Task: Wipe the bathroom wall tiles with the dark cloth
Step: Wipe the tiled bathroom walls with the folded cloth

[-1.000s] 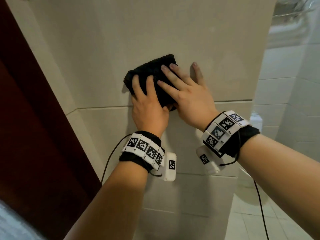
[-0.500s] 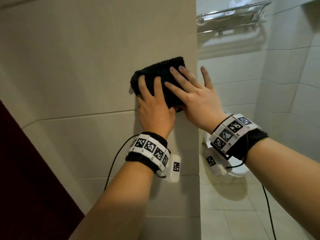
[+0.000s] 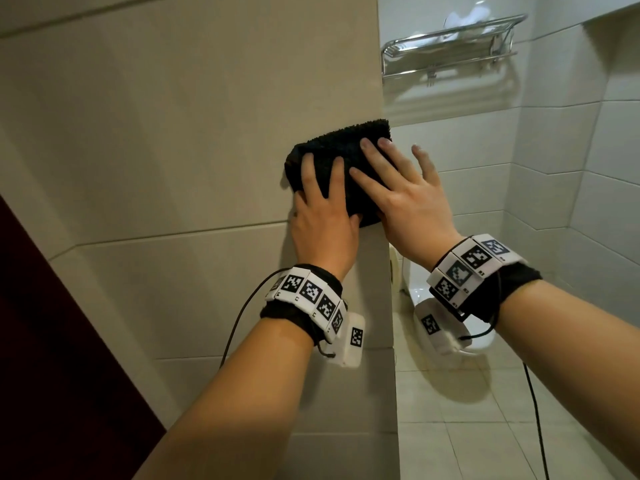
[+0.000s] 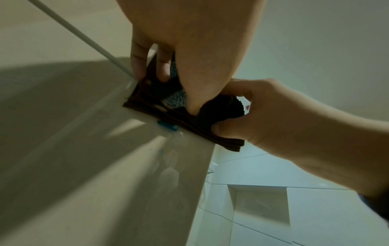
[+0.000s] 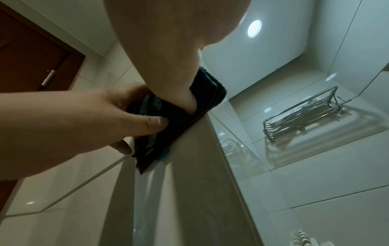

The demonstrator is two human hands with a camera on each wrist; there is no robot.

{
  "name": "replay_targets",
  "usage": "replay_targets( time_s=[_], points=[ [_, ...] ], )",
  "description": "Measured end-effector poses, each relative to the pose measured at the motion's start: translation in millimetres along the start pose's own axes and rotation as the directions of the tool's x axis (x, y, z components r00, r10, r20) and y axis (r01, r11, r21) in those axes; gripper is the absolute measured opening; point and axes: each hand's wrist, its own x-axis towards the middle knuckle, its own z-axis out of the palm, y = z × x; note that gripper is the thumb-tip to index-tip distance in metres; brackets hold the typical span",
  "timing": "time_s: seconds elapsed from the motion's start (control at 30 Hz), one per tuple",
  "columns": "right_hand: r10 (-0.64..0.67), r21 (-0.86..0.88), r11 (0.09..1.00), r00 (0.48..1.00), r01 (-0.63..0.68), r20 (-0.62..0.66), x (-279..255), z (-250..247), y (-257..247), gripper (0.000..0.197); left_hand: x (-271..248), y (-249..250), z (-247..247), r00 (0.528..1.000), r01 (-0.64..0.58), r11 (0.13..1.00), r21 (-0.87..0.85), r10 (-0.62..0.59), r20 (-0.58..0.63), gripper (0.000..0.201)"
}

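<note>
A folded dark cloth (image 3: 341,147) lies flat on the beige wall tile (image 3: 173,133), right at the wall's outer corner. My left hand (image 3: 325,209) presses its lower left part with straight fingers. My right hand (image 3: 405,202) presses its right part, and its outer fingers reach past the corner into the air. In the left wrist view the cloth (image 4: 221,108) sits under both hands, with the right hand's (image 4: 273,119) thumb on its lower edge. In the right wrist view the left hand's (image 5: 84,119) thumb lies on the cloth (image 5: 210,89).
Past the corner on the right a chrome rack (image 3: 450,46) hangs on white tiles. A white toilet (image 3: 412,289) stands low behind my right wrist. A dark red door (image 3: 52,341) is at the left. Cables hang from both wrist bands.
Both hands have slid the cloth to the right along the tile, up to the wall's corner. The view has swung right, so the rack and toilet now show.
</note>
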Motion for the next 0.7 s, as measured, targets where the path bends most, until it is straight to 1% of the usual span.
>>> replay_targets(
  time_s=[0.1,0.2,0.3,0.33,0.4,0.5,0.57,0.7],
  points=[
    [0.030,-0.048,0.998,0.999,-0.029,0.020,3.0,-5.9,-8.1,0.064,-0.6,-7.6,-4.0,0.999,-0.032,0.999,0.017,0.032,0.002,0.083],
    [0.048,-0.047,0.998,0.999,-0.049,-0.013,10.7,-9.2,-15.8,0.051,3.0,-13.6,-5.8,0.998,-0.059,0.998,0.027,0.060,-0.026,0.078],
    [0.104,0.031,0.994,0.994,-0.103,-0.038,20.7,-6.3,-23.1,0.033,4.8,-17.0,-3.3,0.997,-0.070,0.997,0.042,0.072,-0.041,0.075],
    [0.128,0.079,0.989,0.992,-0.126,-0.024,22.7,-5.0,-25.3,0.033,5.3,-17.0,-2.4,0.996,-0.072,0.996,0.049,0.074,-0.046,0.074],
    [0.176,0.166,0.970,0.984,-0.179,0.030,23.3,-2.4,-30.0,0.047,7.2,-16.5,-0.7,0.995,-0.079,0.996,0.049,0.082,-0.053,0.072],
    [0.201,0.220,0.951,0.975,-0.217,0.093,23.5,-0.3,-32.4,0.070,12.3,-16.9,1.0,0.993,-0.093,0.996,0.014,0.094,-0.076,0.068],
    [0.209,0.222,0.949,0.974,-0.224,0.090,24.1,1.0,-32.1,0.076,15.3,-18.4,1.1,0.990,-0.107,0.994,-0.013,0.105,-0.092,0.067],
    [0.229,0.229,0.944,0.971,-0.239,0.068,25.4,6.0,-30.3,0.077,22.7,-20.9,-3.0,0.986,-0.130,0.991,-0.027,0.127,-0.103,0.069]
  ],
)
